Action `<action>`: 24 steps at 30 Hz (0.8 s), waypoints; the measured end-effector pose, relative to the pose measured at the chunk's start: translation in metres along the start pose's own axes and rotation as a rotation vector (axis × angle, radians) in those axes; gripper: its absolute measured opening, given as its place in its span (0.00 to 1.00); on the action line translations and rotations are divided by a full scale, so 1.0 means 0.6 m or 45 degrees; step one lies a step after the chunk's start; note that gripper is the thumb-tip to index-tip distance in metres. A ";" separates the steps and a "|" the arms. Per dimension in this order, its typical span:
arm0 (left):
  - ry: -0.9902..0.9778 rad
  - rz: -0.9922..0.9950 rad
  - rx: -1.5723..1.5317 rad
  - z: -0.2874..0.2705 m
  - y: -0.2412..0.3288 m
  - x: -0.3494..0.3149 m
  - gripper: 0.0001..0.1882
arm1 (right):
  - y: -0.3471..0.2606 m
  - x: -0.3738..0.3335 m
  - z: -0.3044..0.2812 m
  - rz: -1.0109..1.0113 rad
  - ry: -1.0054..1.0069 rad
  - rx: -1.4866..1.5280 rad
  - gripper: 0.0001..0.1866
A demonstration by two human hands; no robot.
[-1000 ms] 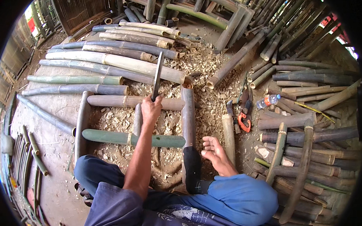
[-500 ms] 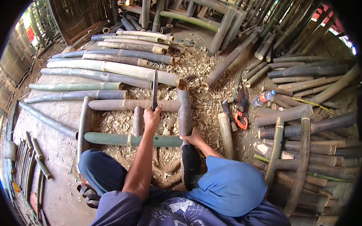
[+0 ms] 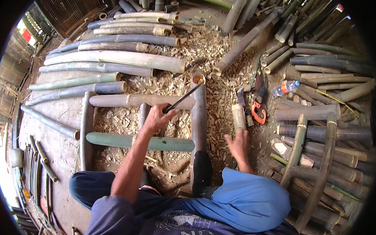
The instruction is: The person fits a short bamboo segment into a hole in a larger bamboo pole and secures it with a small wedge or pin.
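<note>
My left hand (image 3: 157,117) is closed round the handle of a long knife (image 3: 186,97), its dark blade slanting over the right post (image 3: 200,125) of a bamboo frame. A brown rail (image 3: 133,100) and a green rail (image 3: 114,139) join this post to the left post (image 3: 87,133); a short crosspiece (image 3: 144,115) stands between the rails. At the lower end of a short, thick bamboo piece (image 3: 239,115), right of the frame, my right hand (image 3: 239,148) has its fingers apart. Whether it touches that piece I cannot tell. My dark-covered foot (image 3: 202,168) presses on the right post's near end.
Wood chips (image 3: 169,168) cover the ground. Orange-handled pruners (image 3: 258,113) and a water bottle (image 3: 286,88) lie to the right. Bamboo poles lie in rows far left (image 3: 111,62) and in a pile at right (image 3: 346,132). One thick pole (image 3: 247,43) slants beyond the frame.
My right hand has left the right post and moved right, to the short bamboo piece. The knife has swung from pointing away to pointing right, across the post. The view has tipped slightly downward.
</note>
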State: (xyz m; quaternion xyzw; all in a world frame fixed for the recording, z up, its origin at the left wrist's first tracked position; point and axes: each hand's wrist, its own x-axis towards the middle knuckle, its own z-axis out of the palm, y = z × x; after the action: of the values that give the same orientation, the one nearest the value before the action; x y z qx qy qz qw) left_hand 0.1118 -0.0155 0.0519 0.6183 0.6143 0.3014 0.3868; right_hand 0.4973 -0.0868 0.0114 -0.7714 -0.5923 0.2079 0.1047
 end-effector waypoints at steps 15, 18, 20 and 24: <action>-0.598 0.021 0.675 -0.013 -0.043 0.113 0.28 | 0.175 0.024 -0.023 0.135 -0.446 0.640 0.49; -0.640 0.044 0.648 0.000 -0.042 0.122 0.30 | 0.065 0.020 -0.106 0.183 -0.510 1.119 0.46; -0.683 0.046 0.698 0.009 -0.049 0.133 0.36 | 0.024 0.017 -0.143 0.198 -0.581 1.171 0.47; -0.652 0.075 0.684 0.013 -0.042 0.130 0.33 | -0.013 0.025 -0.175 0.264 -0.683 1.238 0.50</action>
State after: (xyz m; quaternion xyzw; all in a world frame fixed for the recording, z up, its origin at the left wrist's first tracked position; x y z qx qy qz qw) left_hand 0.1098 0.0599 0.0183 0.7706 0.5368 -0.0240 0.3428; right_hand 0.5406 -0.0612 0.1053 -0.6087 -0.3553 0.6548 0.2730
